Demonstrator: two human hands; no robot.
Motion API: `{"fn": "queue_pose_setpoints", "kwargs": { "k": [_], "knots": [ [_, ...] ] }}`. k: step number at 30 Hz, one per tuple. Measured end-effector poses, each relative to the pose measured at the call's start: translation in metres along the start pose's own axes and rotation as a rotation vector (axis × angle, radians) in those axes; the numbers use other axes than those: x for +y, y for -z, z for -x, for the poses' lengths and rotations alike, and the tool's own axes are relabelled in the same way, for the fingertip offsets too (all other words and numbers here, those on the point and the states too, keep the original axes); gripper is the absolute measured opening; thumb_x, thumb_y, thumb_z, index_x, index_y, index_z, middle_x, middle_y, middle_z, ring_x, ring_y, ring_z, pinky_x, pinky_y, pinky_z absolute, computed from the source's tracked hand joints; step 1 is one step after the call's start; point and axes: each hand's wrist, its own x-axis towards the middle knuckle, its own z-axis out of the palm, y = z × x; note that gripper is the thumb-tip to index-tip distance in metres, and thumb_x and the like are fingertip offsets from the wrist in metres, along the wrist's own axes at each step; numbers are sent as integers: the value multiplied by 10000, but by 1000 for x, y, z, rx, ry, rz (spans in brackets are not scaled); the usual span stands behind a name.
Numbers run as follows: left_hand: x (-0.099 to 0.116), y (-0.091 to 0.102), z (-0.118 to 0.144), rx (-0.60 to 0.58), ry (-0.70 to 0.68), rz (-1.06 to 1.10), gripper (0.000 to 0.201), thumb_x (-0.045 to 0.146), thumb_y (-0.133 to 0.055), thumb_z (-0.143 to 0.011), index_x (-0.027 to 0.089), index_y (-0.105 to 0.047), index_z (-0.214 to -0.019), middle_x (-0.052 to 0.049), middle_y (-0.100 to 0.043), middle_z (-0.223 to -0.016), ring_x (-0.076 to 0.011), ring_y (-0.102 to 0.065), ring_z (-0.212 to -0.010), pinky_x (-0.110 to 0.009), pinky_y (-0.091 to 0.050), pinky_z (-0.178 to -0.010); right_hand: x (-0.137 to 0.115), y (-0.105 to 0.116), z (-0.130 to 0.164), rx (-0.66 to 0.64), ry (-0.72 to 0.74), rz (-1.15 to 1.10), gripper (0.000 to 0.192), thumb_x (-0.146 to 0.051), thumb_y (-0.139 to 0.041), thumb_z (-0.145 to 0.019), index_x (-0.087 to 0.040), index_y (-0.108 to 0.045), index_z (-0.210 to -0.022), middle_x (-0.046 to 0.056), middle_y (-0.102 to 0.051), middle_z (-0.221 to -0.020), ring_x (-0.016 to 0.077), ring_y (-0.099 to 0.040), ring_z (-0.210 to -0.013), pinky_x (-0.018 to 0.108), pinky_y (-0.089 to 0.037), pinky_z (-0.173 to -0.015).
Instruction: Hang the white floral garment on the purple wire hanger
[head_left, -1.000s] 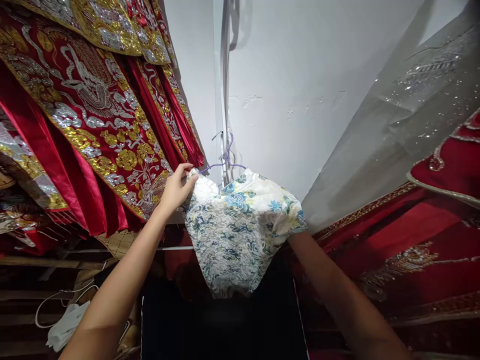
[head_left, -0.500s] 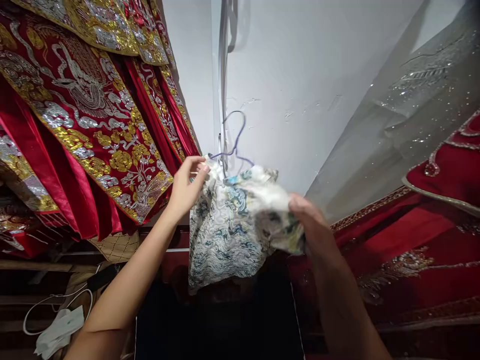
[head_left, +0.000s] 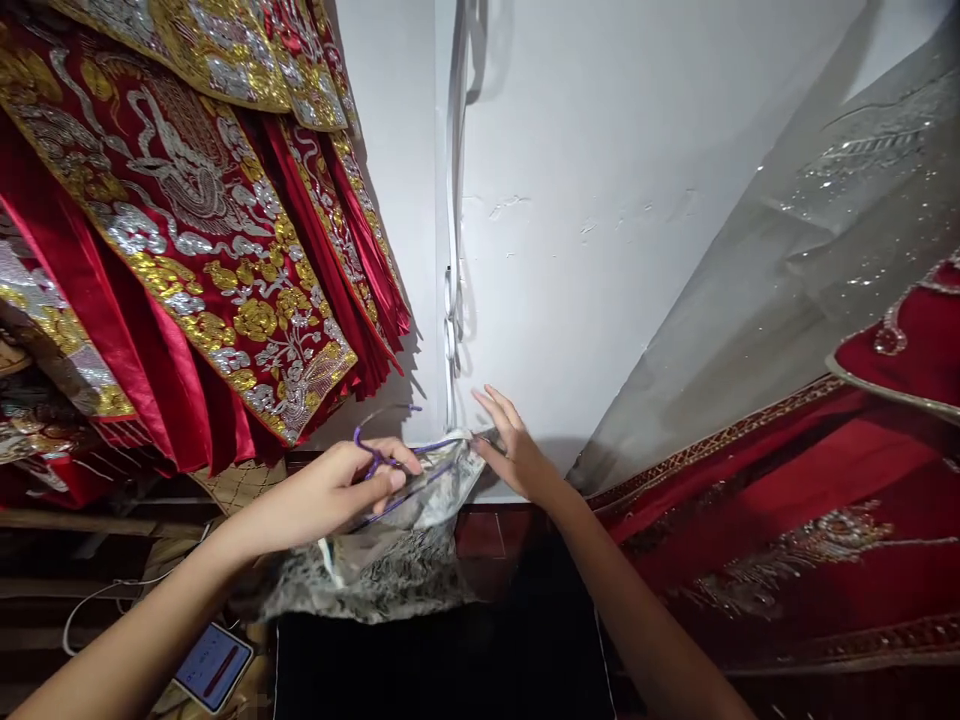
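purple wire hanger (head_left: 390,462) with pale floral garment (head_left: 390,560) gripped in left hand (head_left: 341,490) so cloth hangs; right hand (head_left: 517,450) fingers spread, steadying fabric edge.

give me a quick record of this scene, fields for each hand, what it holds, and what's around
left hand: left hand, grip closed on the purple hanger and the top of the floral garment
right hand: right hand, fingers spread open, touching the garment's upper edge
garment: bunched, hanging below the left hand
left side: red robes with gold embroidery
right side: red embroidered fabric under a sheer sequined veil
behind: white wall
lower left: phone, screen lit
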Motion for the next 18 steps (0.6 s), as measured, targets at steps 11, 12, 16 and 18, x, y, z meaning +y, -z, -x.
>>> {"fn": "queue_pose_setpoints", "kwargs": {
  "k": [11, 12, 16, 18],
  "knots": [
    [-8, 34, -45, 929, -500, -580, 410, 330, -619, -885, 233, -516, -1270, -106, -554, -1285, -273, -516, -1226, -445, -438, -1050, -20, 74, -60, 266, -127, -321, 320, -501, -725, -780, -181, -739, -786, 50, -726, -836, 223, -652, -786, 296, -498, -681],
    [-15, 25, -47, 996, -511, -560, 413, 329, -640, -871, 232, -514, -1252, -109, -541, -1271, -275, -504, -1222, -444, -435, -1045, -17, 78, -67, 299, -135, -376, 331, -509, -744, -756, -180, -742, -791, 58, -732, -841, 231, -660, -791, 302, -504, -674],
    [-56, -23, -64, 1127, -393, -260, 506, 353, -702, -825, 228, -442, -1239, -96, -511, -1140, -217, -544, -1025, -364, -481, -921, -5, 87, -80, 343, -173, -512, 353, -519, -792, -699, -183, -742, -795, 66, -738, -797, 257, -688, -801, 318, -523, -643],
    [-76, -47, -76, 1107, -294, -89, 540, 374, -710, -816, 230, -407, -1239, -78, -502, -1088, -184, -549, -933, -320, -489, -854, -3, 88, -79, 387, -161, -523, 348, -508, -802, -693, -187, -748, -814, 62, -741, -795, 259, -694, -810, 318, -527, -645]
  ]
}}
